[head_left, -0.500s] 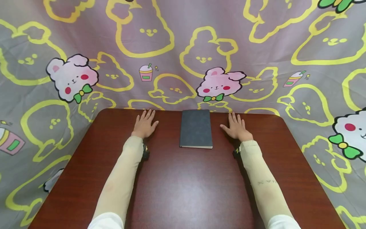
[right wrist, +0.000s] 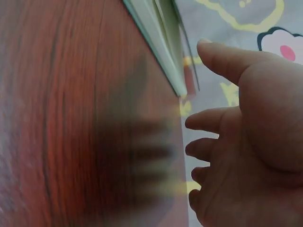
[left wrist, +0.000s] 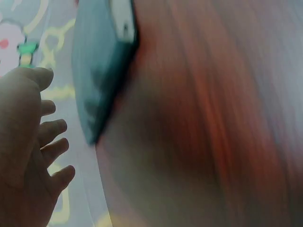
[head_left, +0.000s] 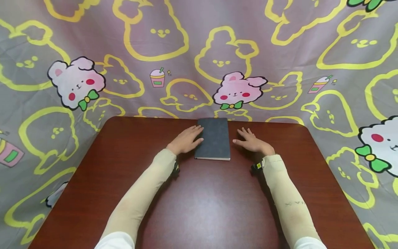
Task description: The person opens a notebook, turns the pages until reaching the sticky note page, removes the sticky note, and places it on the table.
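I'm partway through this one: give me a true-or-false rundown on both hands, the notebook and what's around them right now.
1. In the head view, the left hand overlaps the notebook's left edge. True.
2. The right hand grips the notebook. False: in the head view a gap shows between them.
3. The notebook lies with its pages facing up. False: it lies cover up.
4. The notebook lies at the far edge of the table. True.
5. The cloth behind the table is plain. False: it is printed with cartoon bunnies.
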`<state>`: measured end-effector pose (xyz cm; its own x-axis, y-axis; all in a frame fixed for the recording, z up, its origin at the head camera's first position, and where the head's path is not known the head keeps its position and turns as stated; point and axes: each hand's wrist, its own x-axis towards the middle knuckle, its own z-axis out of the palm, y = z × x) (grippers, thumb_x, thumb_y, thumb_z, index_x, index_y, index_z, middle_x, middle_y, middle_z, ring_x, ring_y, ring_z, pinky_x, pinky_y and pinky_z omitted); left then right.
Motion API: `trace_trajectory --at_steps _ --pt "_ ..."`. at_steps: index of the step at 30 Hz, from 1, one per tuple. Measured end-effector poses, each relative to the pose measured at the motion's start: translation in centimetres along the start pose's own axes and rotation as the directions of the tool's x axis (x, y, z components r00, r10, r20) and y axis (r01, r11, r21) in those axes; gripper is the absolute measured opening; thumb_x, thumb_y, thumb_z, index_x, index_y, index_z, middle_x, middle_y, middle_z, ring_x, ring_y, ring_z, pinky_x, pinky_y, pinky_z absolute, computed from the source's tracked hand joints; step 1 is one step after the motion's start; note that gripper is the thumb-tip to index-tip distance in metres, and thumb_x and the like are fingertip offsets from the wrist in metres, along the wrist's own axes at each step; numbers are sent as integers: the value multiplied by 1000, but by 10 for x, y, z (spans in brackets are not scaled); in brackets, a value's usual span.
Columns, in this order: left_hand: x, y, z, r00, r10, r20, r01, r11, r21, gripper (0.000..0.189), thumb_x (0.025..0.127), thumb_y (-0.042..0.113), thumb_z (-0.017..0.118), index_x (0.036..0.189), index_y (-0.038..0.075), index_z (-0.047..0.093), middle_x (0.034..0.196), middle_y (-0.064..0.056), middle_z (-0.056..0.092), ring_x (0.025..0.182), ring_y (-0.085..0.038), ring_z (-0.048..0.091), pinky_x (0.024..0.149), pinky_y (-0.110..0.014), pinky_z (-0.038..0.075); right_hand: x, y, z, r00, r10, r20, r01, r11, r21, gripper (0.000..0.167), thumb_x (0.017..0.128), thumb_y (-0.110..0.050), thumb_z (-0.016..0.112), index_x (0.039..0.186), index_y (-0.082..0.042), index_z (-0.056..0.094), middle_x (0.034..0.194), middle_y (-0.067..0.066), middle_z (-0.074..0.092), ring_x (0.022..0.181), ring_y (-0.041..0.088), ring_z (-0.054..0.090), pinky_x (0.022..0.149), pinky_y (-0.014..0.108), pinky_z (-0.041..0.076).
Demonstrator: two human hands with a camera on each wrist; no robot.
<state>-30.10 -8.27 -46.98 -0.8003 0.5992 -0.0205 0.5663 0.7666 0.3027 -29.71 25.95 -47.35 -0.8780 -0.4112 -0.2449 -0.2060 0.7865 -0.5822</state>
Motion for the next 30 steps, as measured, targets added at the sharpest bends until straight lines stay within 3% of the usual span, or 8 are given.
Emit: trace_trajectory --at_steps 5,15,21,30 --pt "16 21 14 999 35 21 -36 998 50 63 110 44 39 161 10 27 168 -12 23 156 -32 20 126 -45 19 0 -6 6 999 -48 -11 48 998 34 81 104 -48 51 163 -4 16 170 23 0 154 47 -11 118 73 0" --pt "35 43 32 997 -10 70 6 999 52 65 108 51 36 163 19 24 171 -6 15 158 -29 12 126 -51 15 7 -11 7 995 -95 3 95 995 34 89 99 -50 59 164 -9 14 171 18 -1 156 42 -11 118 74 5" --pt "37 45 36 992 -35 118 30 999 46 65 108 50 39 163 20 23 171 -5 13 158 -29 8 127 -52 9 15 -9 3 991 -102 84 102 995 4 99 94 -46 70 164 -8 13 170 21 -4 155 44 -14 117 74 3" --pt "37 46 37 993 -49 110 46 998 31 64 108 49 40 163 20 24 172 -3 12 159 -28 7 127 -52 7 25 -4 5 985 -132 115 137 990 -35 110 87 -46 79 164 -8 11 169 25 -5 154 47 -14 119 71 -1"
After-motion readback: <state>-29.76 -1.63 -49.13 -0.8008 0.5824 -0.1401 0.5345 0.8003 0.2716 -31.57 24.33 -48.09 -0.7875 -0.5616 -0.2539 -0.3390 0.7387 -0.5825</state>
